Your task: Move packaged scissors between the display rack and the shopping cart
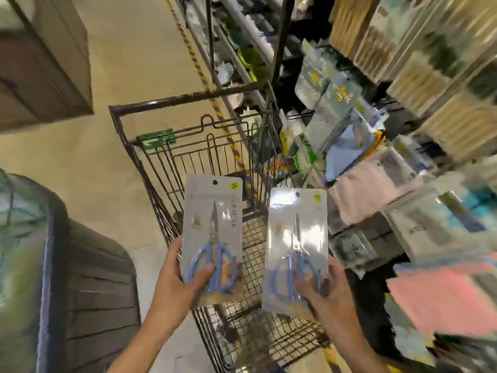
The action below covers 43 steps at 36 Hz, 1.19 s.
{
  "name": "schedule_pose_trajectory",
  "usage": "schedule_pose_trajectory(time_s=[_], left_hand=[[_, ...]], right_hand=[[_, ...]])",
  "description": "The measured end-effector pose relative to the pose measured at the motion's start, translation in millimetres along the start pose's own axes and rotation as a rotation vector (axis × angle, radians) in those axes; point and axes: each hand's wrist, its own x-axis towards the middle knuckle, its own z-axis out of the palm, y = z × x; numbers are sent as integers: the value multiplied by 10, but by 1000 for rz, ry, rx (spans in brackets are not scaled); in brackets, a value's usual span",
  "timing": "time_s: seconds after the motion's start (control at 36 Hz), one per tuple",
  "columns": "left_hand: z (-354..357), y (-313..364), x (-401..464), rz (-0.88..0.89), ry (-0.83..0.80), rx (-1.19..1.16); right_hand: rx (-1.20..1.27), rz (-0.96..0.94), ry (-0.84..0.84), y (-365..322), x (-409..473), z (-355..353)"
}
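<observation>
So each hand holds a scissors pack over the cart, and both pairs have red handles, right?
Not quite. The left hand and right hand each hold a scissors pack over the cart, but the head view shows both pairs with blue handles, not red.
</observation>
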Motion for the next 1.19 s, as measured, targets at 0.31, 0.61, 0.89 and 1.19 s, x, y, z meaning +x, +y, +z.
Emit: schedule_pose_trajectory(time_s=[0.31, 0.61, 0.89, 1.19], left_hand=[[237, 613, -481, 173, -192, -34], [1263, 1180, -1376, 414, -314, 12], [2214, 1567, -2569, 591, -509, -40], [2815, 1987, -3479, 702, -608, -113]], right_hand=[[130, -128, 142, -253, -866, -566], [151, -297, 332, -244, -1852, -1712], [173, -544, 419, -64, -2951, -2832], [171, -676, 563, -30, -3762, -3528]])
